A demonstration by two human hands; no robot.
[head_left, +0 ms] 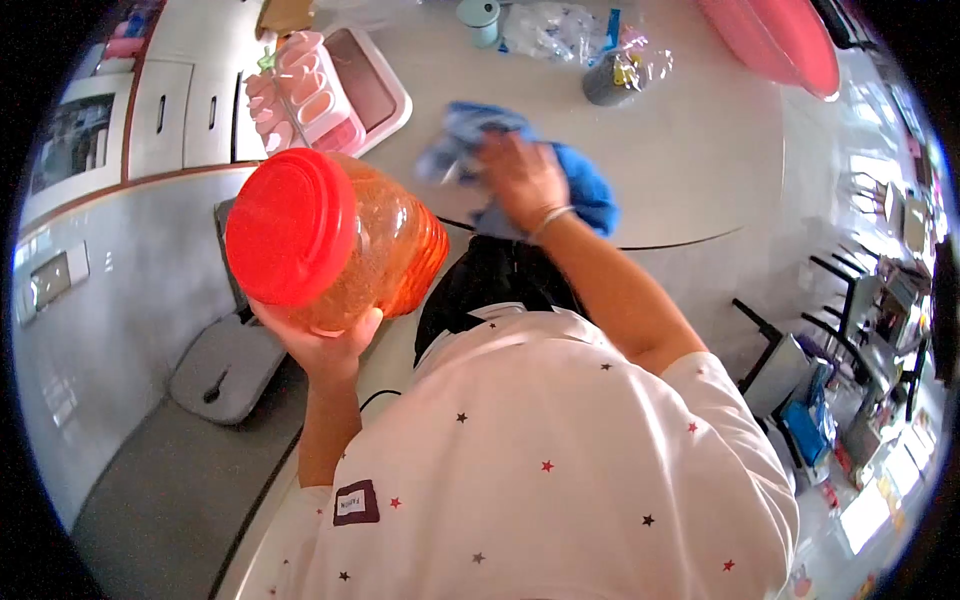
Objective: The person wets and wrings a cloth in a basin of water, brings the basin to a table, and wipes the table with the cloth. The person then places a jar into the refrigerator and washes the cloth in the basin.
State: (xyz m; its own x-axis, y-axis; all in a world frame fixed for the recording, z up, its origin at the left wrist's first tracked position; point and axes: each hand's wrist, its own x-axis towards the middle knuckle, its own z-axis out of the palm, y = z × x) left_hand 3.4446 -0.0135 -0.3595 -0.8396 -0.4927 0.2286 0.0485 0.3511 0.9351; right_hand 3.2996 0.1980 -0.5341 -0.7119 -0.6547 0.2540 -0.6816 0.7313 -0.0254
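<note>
My left hand [322, 345] is wrapped round a large clear plastic jar [395, 235] with a red screw lid [290, 228]. The jar lies tilted, lid toward the left, and orange-red contents show through its ribbed wall. To the right, my right hand [525, 182] presses on a crumpled blue cloth [585, 188] near the edge of the pale tabletop [690, 170]. Motion blurs that hand's fingers and the cloth's left part. Jar and cloth are apart.
A pink and white organizer tray [392, 105] with scoop-like pink pieces stands at the back left. Further back are a light-blue lidded cup [481, 22], clear plastic bags [550, 32], a dark bagged bundle [612, 80] and a red basin [785, 50]. A grey chair [228, 370] is at left.
</note>
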